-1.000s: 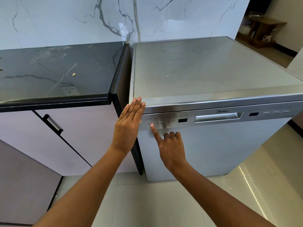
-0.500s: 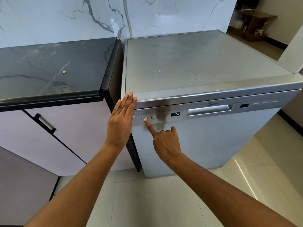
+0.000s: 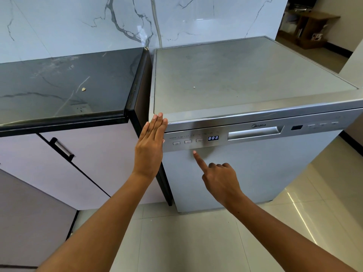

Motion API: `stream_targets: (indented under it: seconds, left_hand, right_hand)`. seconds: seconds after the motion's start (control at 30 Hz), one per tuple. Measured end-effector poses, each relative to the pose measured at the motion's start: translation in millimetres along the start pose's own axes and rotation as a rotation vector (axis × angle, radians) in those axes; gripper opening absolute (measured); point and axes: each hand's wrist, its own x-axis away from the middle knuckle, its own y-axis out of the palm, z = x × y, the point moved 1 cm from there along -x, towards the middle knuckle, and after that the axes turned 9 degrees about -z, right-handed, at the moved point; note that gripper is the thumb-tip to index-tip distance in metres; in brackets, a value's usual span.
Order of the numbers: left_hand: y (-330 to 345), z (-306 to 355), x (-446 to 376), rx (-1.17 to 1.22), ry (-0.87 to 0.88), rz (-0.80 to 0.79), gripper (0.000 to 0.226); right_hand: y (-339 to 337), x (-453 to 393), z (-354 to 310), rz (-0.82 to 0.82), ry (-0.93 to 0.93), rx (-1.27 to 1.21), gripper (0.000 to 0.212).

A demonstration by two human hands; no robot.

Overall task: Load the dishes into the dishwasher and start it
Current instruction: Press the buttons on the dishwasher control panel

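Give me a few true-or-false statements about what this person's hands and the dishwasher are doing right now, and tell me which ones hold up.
1. The dishwasher door is shut. True.
2. The display on the control panel is dark. False: it is lit and shows three digits.
3. The left hand lies flat, fingers straight, against the dishwasher's left top corner. True.
4. The right hand grips the door handle. False: it points with one finger just below the panel's buttons, its other fingers curled, and holds nothing.
5. A stack of plates stands on top of the dishwasher. False: only a tiny speck shows there.
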Motion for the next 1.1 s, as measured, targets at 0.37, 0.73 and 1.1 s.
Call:
stream_targets:
  seconds: [0.37, 0.73, 1.1]
  left_hand:
    - [1, 0, 1, -0.008, 0.004, 0.003, 0.065]
    - [2, -1, 1, -0.012, -0.001, -0.002, 0.063]
    - [1, 0, 2, 0.001, -0.002, 0.015, 0.064]
  right_hand:
    - [-3, -4, -1, 0.031, -0.016, -0.030, 0.073]
    - [4, 4, 2, -0.006, -0.035, -0.047, 0.075]
    - [5, 6, -2, 0.009, -0.048, 0.002, 0.072]
